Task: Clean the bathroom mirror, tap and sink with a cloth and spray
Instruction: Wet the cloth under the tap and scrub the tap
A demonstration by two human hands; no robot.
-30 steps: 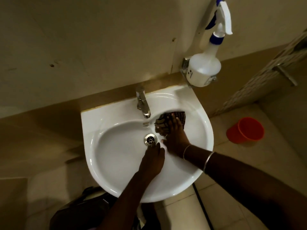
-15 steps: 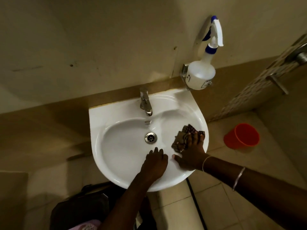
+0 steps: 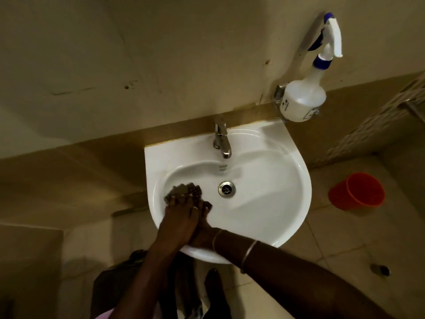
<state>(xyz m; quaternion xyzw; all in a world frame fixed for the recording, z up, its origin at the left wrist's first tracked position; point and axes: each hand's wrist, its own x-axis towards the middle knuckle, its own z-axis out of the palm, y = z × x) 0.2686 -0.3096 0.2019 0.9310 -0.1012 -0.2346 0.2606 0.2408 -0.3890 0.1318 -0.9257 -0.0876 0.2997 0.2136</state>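
Observation:
The white sink (image 3: 299, 203) hangs on the wall with a chrome tap (image 3: 222, 141) at its back and a drain (image 3: 227, 189) in the middle. A dark patterned cloth (image 3: 186, 191) lies on the left inner slope of the basin. My left hand (image 3: 178, 219) reaches in from below, its fingers laid on the cloth. My right hand (image 3: 203, 229), bangles on its wrist, comes in from the right and lies partly under the left hand, touching the cloth's near edge. A white spray bottle (image 3: 303, 100) with a blue collar sits in a wall holder right of the sink.
An orange cup (image 3: 358, 192) stands on the tiled floor to the right of the sink. A small metal floor fitting (image 3: 380, 270) lies further right. A dark bag (image 3: 119, 279) sits under the sink at the lower left. The wall rises close behind the tap.
The cloth and my right hand have swept from the right side of the basin across to the left side. My left hand has moved left onto the cloth. The view has shifted.

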